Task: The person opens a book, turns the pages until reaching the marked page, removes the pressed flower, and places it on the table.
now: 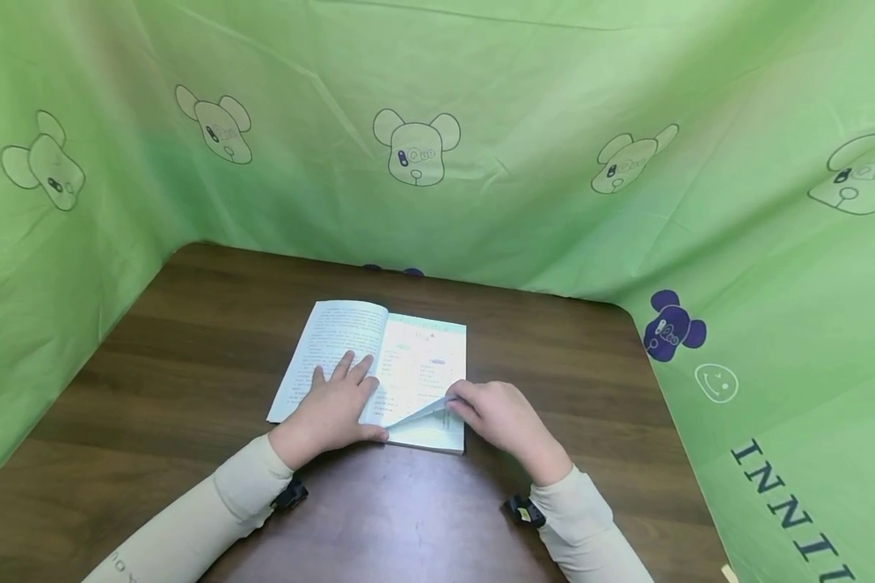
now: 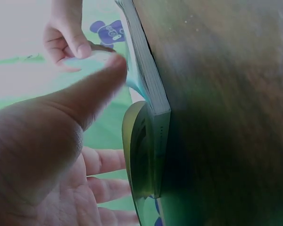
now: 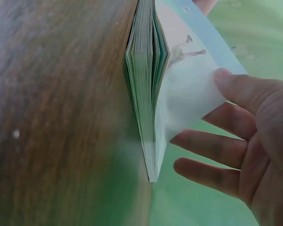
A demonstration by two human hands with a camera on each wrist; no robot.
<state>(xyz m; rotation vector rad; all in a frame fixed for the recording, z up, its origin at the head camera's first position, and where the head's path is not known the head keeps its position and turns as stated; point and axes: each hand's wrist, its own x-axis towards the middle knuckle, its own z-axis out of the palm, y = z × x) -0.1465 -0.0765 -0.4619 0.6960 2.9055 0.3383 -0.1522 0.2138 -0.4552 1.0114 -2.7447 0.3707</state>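
Note:
An open book (image 1: 421, 340) lies on the brown table, printed text on its left page and coloured headings on its right page. My left hand (image 1: 331, 407) rests on the left page with its fingers spread, the thumb reaching across the lower end of the spine. With thumb and fingers my right hand (image 1: 497, 413) pinches the lower outer corner of a right-hand page (image 3: 191, 94) and holds it lifted off the pages below. In the left wrist view, the left thumb (image 2: 96, 87) is stretched out beside the book's edge.
The wooden table (image 1: 211, 340) extends around the book on all sides. Green cloth (image 1: 321, 178) printed with bear heads hangs at the back and both sides. Each wrist wears a dark device (image 1: 525, 512). A small pale object (image 1: 729, 573) shows at the lower right edge.

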